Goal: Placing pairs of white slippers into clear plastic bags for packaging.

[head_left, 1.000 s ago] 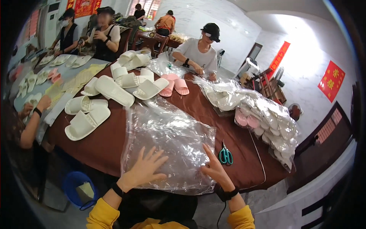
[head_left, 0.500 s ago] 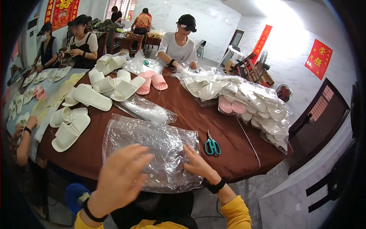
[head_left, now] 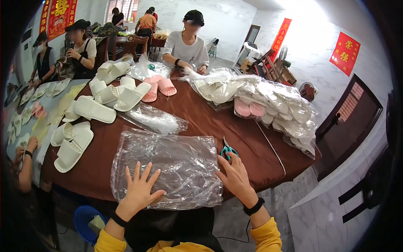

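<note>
A large clear plastic bag (head_left: 180, 161) lies flat at the near edge of the brown-covered table. My left hand (head_left: 140, 187) rests on its left part with the fingers spread. At the bag's right edge is my right hand (head_left: 235, 174), its fingers stretched forward and apart, with nothing visible in them. Just beyond those fingertips lie teal-handled scissors (head_left: 227, 150), their handles partly covered by the hand. Behind the large bag sits a stack of smaller clear bags (head_left: 155, 119).
White slippers (head_left: 75, 145) and pink slippers (head_left: 159, 88) cover the table's left and far side. Bagged slippers (head_left: 273, 105) pile up on the right, beside a thin white strip (head_left: 273, 149). A blue bin (head_left: 86, 220) stands below. A person (head_left: 189, 46) works opposite.
My left hand has come down from above the bag and now lies spread on it. My right hand has shifted right, off the bag's surface to its edge near the scissors.
</note>
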Demonstrator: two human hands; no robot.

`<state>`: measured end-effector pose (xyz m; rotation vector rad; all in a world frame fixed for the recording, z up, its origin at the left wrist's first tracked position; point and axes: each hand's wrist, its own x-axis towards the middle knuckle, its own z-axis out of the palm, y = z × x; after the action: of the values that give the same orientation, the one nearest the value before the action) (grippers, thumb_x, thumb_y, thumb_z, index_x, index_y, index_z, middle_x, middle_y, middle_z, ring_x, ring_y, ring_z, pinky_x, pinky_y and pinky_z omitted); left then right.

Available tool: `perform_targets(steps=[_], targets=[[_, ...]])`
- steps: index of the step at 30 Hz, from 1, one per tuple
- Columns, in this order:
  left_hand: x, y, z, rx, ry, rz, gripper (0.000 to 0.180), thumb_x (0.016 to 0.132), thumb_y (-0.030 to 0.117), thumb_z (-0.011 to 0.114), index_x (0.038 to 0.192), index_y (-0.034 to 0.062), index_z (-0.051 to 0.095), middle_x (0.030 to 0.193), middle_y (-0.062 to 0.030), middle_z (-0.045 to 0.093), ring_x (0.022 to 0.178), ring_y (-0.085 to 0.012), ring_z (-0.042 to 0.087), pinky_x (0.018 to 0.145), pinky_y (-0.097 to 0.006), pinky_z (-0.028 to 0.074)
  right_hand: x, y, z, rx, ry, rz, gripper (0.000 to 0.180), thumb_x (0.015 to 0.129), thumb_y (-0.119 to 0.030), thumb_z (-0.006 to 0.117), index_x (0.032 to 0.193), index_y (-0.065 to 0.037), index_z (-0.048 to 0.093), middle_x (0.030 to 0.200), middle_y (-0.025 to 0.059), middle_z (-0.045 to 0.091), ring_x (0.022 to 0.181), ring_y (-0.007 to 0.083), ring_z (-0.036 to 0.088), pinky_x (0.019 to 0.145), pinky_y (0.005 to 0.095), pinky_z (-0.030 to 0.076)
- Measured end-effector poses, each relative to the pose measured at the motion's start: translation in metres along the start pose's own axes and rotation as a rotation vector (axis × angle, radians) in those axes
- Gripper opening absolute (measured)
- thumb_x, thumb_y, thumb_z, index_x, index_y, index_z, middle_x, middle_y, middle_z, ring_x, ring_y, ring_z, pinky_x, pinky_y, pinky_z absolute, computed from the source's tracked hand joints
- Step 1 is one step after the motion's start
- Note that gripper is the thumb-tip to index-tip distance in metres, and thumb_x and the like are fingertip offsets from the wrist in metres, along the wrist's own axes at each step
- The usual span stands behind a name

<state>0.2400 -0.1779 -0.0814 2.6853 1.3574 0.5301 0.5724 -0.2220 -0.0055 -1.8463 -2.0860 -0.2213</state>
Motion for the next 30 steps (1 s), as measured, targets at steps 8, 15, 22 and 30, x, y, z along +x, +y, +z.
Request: perform_targets(steps=[8, 15, 22, 30], targets=[[0.009, -0.007, -0.009, -0.13, 0.045, -0.008, 0.074, 0.075, 0.069, 0.065, 0.132, 0.0212, 0.061, 0.145, -0.0137, 0.045, 0.142, -0.0444, 0.023, 0.113, -0.069, 0.004, -0.01, -0.026, 0.054, -0.015, -0.216, -0.31, 0.076, 0.091, -0.063, 0.051, 0.153, -0.023, 0.031, 0.157, 0.0249, 0.022, 0.145, 0.0441, 0.018, 0.116, 0.057, 0.014], [0.006, -0.014, 0.001, -0.083, 0.149, 0.026, 0.069, 0.075, 0.068, 0.066, 0.129, 0.0251, 0.062, 0.14, -0.0116, 0.048, 0.139, -0.0431, 0.029, 0.112, -0.07, 0.009, 0.074, 0.002, 0.007, 0.338, -0.776, -0.277, 0.055, 0.093, -0.051, 0.058, 0.131, -0.012, 0.06, 0.122, 0.0209, 0.064, 0.112, 0.0381, 0.061, 0.095, 0.0436, 0.049], [0.009, -0.009, -0.006, -0.059, 0.152, 0.036, 0.067, 0.077, 0.067, 0.065, 0.13, 0.027, 0.06, 0.147, -0.0084, 0.042, 0.14, -0.0434, 0.028, 0.111, -0.071, 0.011, 0.227, -0.031, 0.068, 0.223, -0.227, -0.349, 0.05, 0.088, -0.036, 0.065, 0.131, -0.013, 0.057, 0.127, 0.0215, 0.056, 0.115, 0.0414, 0.056, 0.099, 0.0489, 0.047], [0.005, -0.006, -0.003, -0.057, 0.16, 0.035, 0.068, 0.078, 0.071, 0.061, 0.129, 0.0266, 0.062, 0.145, -0.0073, 0.047, 0.138, -0.0447, 0.032, 0.108, -0.073, 0.015, 0.265, -0.054, 0.136, 0.086, -0.309, -0.179, 0.07, 0.07, -0.036, 0.081, 0.133, -0.025, 0.055, 0.122, 0.0192, 0.055, 0.112, 0.0443, 0.056, 0.094, 0.0523, 0.048]])
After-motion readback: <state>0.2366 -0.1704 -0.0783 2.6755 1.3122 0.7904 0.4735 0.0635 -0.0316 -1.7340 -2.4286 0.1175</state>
